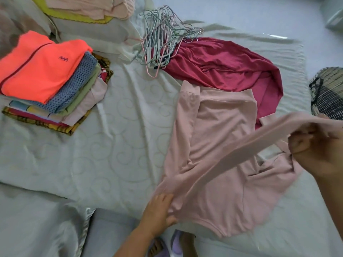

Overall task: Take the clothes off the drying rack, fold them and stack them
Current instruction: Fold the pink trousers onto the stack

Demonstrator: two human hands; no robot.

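Observation:
A pale pink garment (224,134) lies spread on the bed at centre right. My left hand (159,212) pinches its near left edge. My right hand (315,147) grips the raised edge of the same garment, so a band of cloth stretches between the two hands above the rest of it. A dark red garment (228,65) lies crumpled behind the pink one. At the left stands a stack of folded clothes (55,93) with an orange top (39,65) uppermost.
A heap of wire hangers (159,38) lies behind the red garment. More folded pink and yellow cloth (87,10) sits at the top left. A woven basket (328,93) stands at the right edge. The bed sheet (115,145) is pale green.

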